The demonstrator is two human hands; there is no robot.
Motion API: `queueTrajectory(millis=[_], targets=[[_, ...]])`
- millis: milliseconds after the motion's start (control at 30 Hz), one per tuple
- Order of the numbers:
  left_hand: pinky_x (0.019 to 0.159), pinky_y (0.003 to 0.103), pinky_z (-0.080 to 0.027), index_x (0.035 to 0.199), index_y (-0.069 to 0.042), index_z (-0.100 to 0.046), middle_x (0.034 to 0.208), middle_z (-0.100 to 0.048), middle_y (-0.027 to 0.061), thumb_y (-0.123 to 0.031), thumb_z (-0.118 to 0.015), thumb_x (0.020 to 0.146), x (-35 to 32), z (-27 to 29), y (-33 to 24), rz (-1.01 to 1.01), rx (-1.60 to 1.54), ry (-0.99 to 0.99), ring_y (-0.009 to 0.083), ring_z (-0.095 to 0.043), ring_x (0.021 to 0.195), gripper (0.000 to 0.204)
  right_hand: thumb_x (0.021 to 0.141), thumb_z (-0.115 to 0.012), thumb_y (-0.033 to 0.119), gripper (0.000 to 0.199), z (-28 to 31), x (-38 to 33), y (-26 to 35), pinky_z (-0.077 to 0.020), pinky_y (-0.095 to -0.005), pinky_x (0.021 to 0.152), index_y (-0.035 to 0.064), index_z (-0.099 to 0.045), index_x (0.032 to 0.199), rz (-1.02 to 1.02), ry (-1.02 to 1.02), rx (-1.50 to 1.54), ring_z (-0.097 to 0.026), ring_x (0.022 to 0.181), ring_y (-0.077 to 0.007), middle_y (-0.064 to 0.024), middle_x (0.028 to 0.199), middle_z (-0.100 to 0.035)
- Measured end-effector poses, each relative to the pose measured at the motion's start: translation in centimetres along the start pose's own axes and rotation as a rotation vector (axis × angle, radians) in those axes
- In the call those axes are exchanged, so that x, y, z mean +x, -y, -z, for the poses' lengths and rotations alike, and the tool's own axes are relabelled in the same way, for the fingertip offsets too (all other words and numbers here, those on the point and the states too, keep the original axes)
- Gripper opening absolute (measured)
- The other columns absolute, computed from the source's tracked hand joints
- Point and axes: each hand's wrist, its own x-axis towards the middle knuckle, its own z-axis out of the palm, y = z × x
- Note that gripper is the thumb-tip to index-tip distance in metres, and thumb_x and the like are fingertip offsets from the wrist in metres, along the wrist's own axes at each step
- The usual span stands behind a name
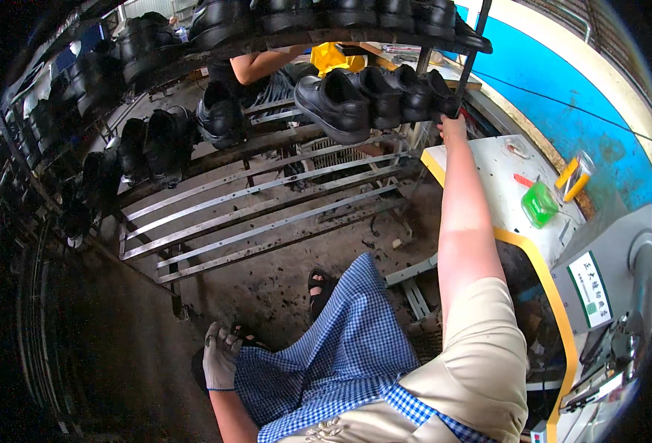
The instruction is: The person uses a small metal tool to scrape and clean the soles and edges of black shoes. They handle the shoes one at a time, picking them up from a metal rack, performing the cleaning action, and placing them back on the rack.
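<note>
My right hand point(453, 128) reaches far forward on a bare arm, its fingers closed at the thin dark rack post point(466, 77). Just above it, a black shoe point(439, 94) ends a row on the rack; whether my fingertips also touch this shoe is hard to tell. Farther left in that row stands a larger black shoe point(333, 107). Low on the left, my left hand point(221, 356) wears a pale glove with dark-stained fingertips. Its fingers are loosely bent and a little apart, with nothing seen in them, beside the blue checked apron point(326, 332).
More black shoes point(289, 16) line the upper shelf. Metal rails point(267, 196) form the lower rack. On the right, a white worktable point(488, 166) with yellow edging bears a green container point(538, 204) and a yellow-marked roll point(573, 177). Another person's arm point(259, 65) shows behind the rack.
</note>
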Motion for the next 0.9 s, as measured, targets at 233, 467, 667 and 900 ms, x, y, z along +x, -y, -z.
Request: queueTrajectory(millis=[233, 467, 667, 900], targets=[[0.084, 0.042, -0.052, 0.137, -0.006, -0.040, 0.101, -0.060, 0.0058, -0.030, -0.065, 0.092, 0.5, -0.6, 0.3, 0.012, -0.003, -0.018, 0.0207, -0.058, 0.088, 0.057, 0.086, -0.065, 0.012, 0.046, 0.0, 0.2, 0.6, -0.0457, -0.0303, 0.046, 0.0012, -0.045, 0.126, 0.088, -0.124, -0.209, -0.066, 0.065, -0.0174, -0.0113, 0.081, -0.067], [0.089, 0.046, -0.051, 0.135, -0.007, -0.042, 0.102, -0.058, 0.0071, -0.029, -0.068, 0.089, 0.9, -1.8, 0.3, 0.048, 0.010, -0.037, 0.0229, -0.058, 0.088, 0.057, 0.087, -0.065, 0.033, 0.031, -2.4, -6.9, 6.2, -0.0516, -0.0443, 0.076, 0.0137, -0.062, 0.110, 0.850, -0.303, -0.530, -0.065, 0.094, -0.0324, -0.0085, 0.111, -0.065], [0.085, 0.045, -0.051, 0.130, -0.007, -0.046, 0.102, -0.055, 0.0076, -0.023, -0.066, 0.091, 0.7, -0.2, 0.3, 0.028, -0.076, 0.053, 0.0238, -0.056, 0.090, 0.047, 0.085, -0.068, 0.031, 0.046, -2.2, -7.4, 7.7, -0.0500, -0.0469, 0.088, 0.0191, -0.058, 0.128, 0.874, 0.028, -0.895, -0.061, 0.107, -0.0340, -0.0101, 0.122, -0.060], [0.080, 0.039, -0.052, 0.127, -0.002, -0.045, 0.100, -0.055, 0.0099, -0.012, -0.057, 0.095, 0.0, -1.0, 0.0, 0.039, -0.099, -0.034, 0.0230, -0.056, 0.086, 0.036, 0.084, -0.067, 0.035, 0.032, 1.3, -14.9, 10.9, -0.0510, -0.0464, 0.082, 0.0146, -0.066, 0.109, 0.738, -0.032, -1.022, -0.064, 0.098, -0.0357, -0.0120, 0.110, -0.064]])
